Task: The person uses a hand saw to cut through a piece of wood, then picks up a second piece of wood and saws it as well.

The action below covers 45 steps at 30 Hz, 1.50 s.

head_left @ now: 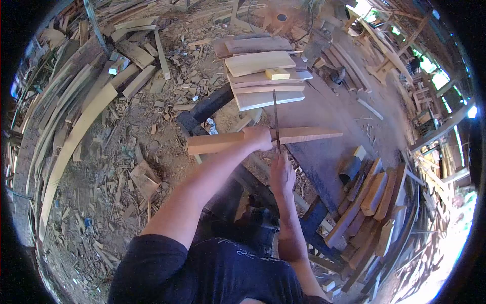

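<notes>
My left hand (257, 138) grips a long wooden piece (309, 135) that lies across the near edge of a dark workbench (329, 109). My right hand (281, 174) holds the handle of a thin saw (276, 119), whose blade stands nearly upright and crosses the wooden piece just right of my left hand. The wood sticks out to the left beyond the bench.
Several cut boards (260, 63) are stacked on the bench's far end, a small yellow block (277, 74) on top. More wooden pieces (372, 200) lean at the right of the bench. Long curved planks (76, 131) and offcuts litter the dirt floor at left.
</notes>
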### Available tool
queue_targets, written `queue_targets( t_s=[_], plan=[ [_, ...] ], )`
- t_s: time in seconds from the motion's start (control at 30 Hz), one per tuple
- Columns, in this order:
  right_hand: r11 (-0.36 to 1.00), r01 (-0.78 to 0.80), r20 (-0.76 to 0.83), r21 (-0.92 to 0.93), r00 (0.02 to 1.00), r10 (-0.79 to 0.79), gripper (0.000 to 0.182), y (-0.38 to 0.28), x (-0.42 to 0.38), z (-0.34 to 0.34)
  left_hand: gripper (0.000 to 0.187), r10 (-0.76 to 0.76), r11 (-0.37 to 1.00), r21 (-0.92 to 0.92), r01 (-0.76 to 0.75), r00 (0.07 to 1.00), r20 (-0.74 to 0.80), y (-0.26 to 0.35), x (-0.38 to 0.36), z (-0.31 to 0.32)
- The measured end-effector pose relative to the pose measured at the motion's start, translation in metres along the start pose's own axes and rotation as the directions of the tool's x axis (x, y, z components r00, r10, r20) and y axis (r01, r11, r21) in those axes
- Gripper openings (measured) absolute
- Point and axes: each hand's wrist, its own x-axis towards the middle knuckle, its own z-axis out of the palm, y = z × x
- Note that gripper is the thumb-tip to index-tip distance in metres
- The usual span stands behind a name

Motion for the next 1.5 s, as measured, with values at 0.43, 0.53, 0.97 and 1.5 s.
queue_targets(
  t_s=[0.43, 0.53, 0.97, 1.5],
  plan=[
    [0.995, -0.098, 0.065, -0.027, 0.993, 0.1, 0.019, -0.001, -0.012, -0.009, 0.04, 0.024, 0.987, 0.154, -0.037, 0.996, 0.082, 0.0, 0.018, 0.003],
    [0.99, -0.131, 0.124, -0.055, 0.983, 0.137, 0.018, 0.005, -0.027, -0.007, 0.045, 0.015, 0.993, 0.118, -0.028, 0.993, 0.113, 0.005, 0.007, -0.005],
    [0.989, -0.103, 0.08, -0.107, 0.99, 0.112, 0.014, 0.001, -0.006, -0.001, 0.044, 0.022, 0.992, 0.117, -0.04, 0.989, 0.148, -0.003, 0.023, -0.001],
    [0.995, -0.059, -0.004, -0.084, 0.998, 0.058, 0.012, -0.008, 0.004, -0.006, 0.035, 0.106, 0.994, -0.065, -0.093, 0.963, 0.249, -0.024, 0.05, 0.009]
  ],
)
